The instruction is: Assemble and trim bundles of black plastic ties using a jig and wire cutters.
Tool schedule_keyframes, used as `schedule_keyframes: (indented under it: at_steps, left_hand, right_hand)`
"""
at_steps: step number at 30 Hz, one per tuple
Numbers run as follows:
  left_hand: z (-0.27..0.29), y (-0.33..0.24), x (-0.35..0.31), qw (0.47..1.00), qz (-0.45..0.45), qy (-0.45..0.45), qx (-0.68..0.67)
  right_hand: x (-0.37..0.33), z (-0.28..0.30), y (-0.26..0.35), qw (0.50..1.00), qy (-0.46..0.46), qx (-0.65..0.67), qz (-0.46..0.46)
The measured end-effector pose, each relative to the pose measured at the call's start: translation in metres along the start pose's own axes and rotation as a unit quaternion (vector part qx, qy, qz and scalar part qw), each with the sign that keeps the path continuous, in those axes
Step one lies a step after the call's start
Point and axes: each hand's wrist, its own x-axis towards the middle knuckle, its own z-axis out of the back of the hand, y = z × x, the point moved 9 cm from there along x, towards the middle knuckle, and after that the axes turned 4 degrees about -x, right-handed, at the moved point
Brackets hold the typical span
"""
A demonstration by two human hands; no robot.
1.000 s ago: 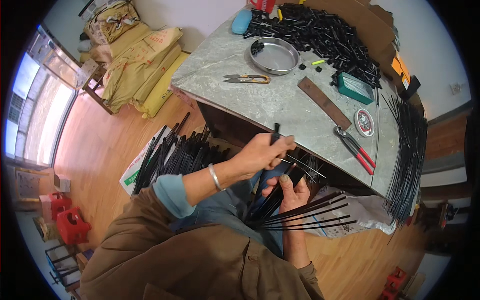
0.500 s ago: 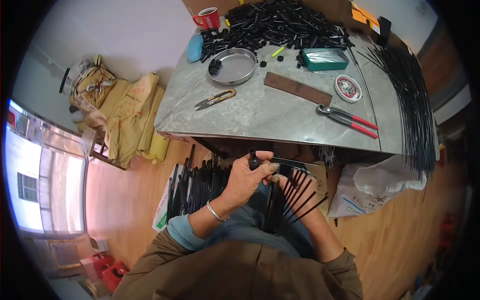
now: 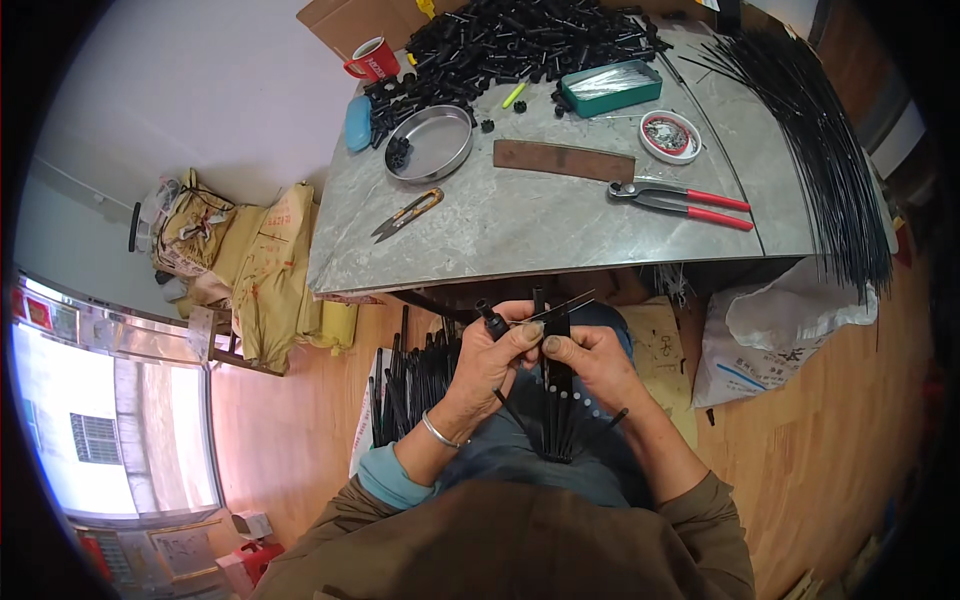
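My left hand (image 3: 490, 360) is closed, gripping a black tubular piece (image 3: 488, 316) with a ringed, wider end. Between its thumb and fingertips a thin wire (image 3: 570, 305) runs up to the right. Close beside it, my right hand (image 3: 600, 365) is closed with the thumb pressed on a bundle of black rods (image 3: 556, 425), which look like umbrella ribs. These rods point down toward my lap, and two stick out sideways. A black shaft end (image 3: 538, 298) stands up between the hands. The fingers hide where the pieces meet.
On the grey table (image 3: 480, 235) lie a heap of black parts (image 3: 530, 45), a metal pan (image 3: 440, 140), thread snips (image 3: 410, 213), a brown bar (image 3: 563, 160), red-handled pincers (image 3: 685, 203), a green box (image 3: 612, 90) and long black rods (image 3: 815, 150). A white sack (image 3: 745, 360) stands below right.
The black rods, fanned out to the right across my right hand, now point down between my hands. My right thumb has come up close to my left thumb. The view has shifted slightly.
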Motion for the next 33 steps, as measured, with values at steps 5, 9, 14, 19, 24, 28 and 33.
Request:
schedule_keyframes:
  at_steps: [5,9,14,19,24,28,33]
  left_hand:
    - [0.004,-0.003,-0.002,0.997,-0.043,-0.031,0.059]
    - [0.005,0.001,0.003,1.0,-0.008,-0.003,-0.012]
    - [0.003,0.005,0.002,0.998,0.018,0.046,-0.031]
    - [-0.01,0.004,-0.006,0.999,0.007,0.048,-0.023]
    - [-0.015,-0.023,-0.006,0.977,-0.1,0.003,0.19]
    - [-0.015,-0.018,-0.006,0.99,-0.018,0.025,0.138]
    - [-0.003,-0.054,0.007,0.985,-0.112,-0.018,0.127]
  right_hand:
    - [0.004,0.0,-0.005,1.0,-0.026,0.005,0.009]
    - [0.004,-0.001,-0.002,0.999,-0.019,-0.003,0.03]
    - [0.003,-0.003,-0.013,0.999,-0.001,0.037,-0.007]
    - [-0.005,0.001,-0.015,0.998,0.029,-0.006,-0.05]
    - [-0.014,-0.008,0.048,0.99,-0.034,0.068,0.119]
    - [-0.008,-0.009,0.027,0.986,-0.051,0.109,0.117]
    - [-0.008,-0.017,0.023,0.983,-0.081,0.143,0.081]
